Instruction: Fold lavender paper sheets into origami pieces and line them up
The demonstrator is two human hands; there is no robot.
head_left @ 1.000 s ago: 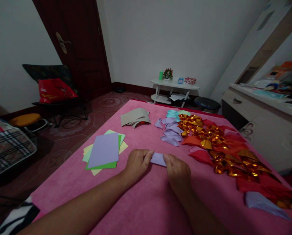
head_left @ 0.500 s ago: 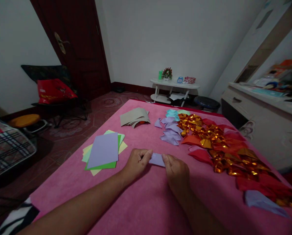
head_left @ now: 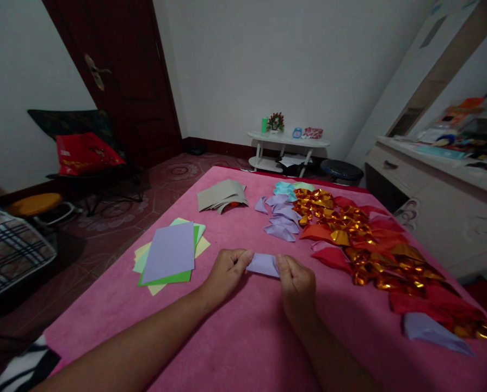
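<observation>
A small folded lilac paper (head_left: 263, 264) lies on the pink table cover (head_left: 235, 337) between my hands. My left hand (head_left: 226, 270) pinches its left end with curled fingers. My right hand (head_left: 297, 283) pinches its right end, fingers closed. To the left sits a stack of flat sheets (head_left: 170, 253), lilac on top of green and yellow ones. Beyond my hands lie several folded lilac pieces (head_left: 282, 216).
A grey paper pile (head_left: 222, 196) lies at the table's far side. Red and gold folded pieces (head_left: 374, 245) spread along the right, with one lilac piece (head_left: 435, 332) near the right edge. A white side table (head_left: 288, 146), dark chair (head_left: 84, 147) and cabinet (head_left: 439, 201) stand around.
Both hands stay on the folded lilac paper with only slight finger shifts. The camera has turned a little, so the scene sits slightly further left.
</observation>
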